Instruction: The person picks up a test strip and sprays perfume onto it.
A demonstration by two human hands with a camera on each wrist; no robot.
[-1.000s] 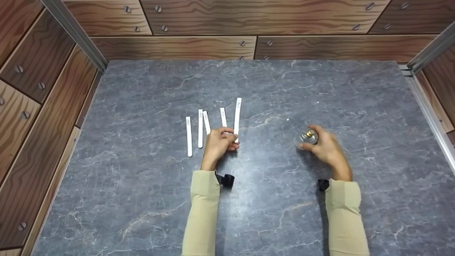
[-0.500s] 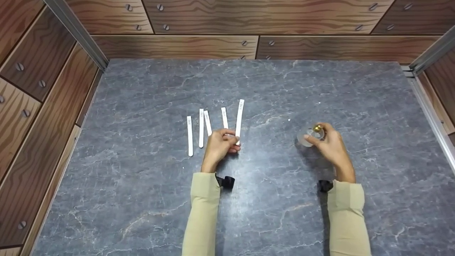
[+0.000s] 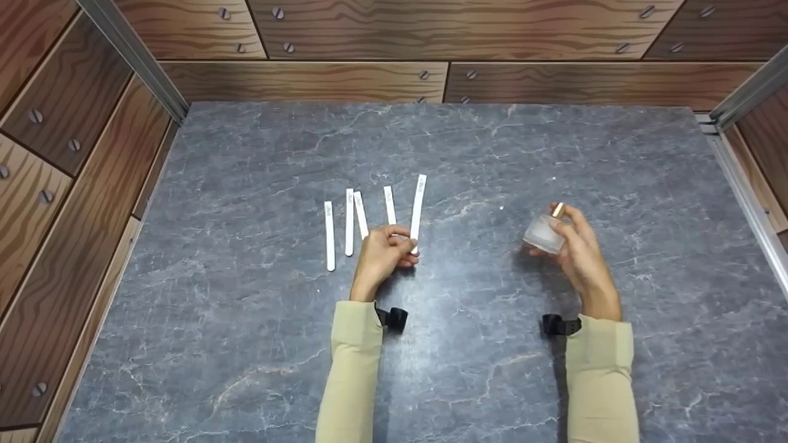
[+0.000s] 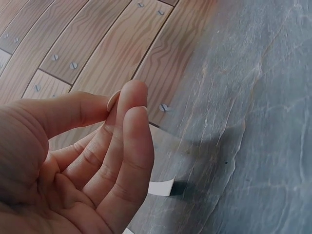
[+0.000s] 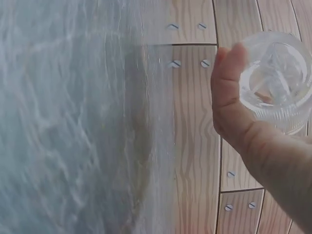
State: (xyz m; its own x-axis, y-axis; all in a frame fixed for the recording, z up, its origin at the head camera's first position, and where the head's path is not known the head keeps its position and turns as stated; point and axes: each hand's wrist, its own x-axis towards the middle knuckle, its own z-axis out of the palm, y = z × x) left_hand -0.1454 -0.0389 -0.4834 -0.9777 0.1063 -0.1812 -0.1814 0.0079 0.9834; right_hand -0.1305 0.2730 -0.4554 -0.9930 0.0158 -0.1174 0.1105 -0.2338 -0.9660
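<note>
Four white strips (image 3: 330, 237) lie on the surface (image 3: 455, 154), left hand (image 3: 385, 253) keeps its narrow grip on a fifth strip (image 3: 418, 208), and right hand (image 3: 578, 247), grip round the glass bottle (image 3: 542, 234), has just tilted it, gold top (image 3: 558, 210) leaning away, so both are in hand, well apart.

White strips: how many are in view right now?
5: the held strip in the left hand; left of it on the table, the outermost strip, a close pair and a single strip. The hand might hide more.
</note>
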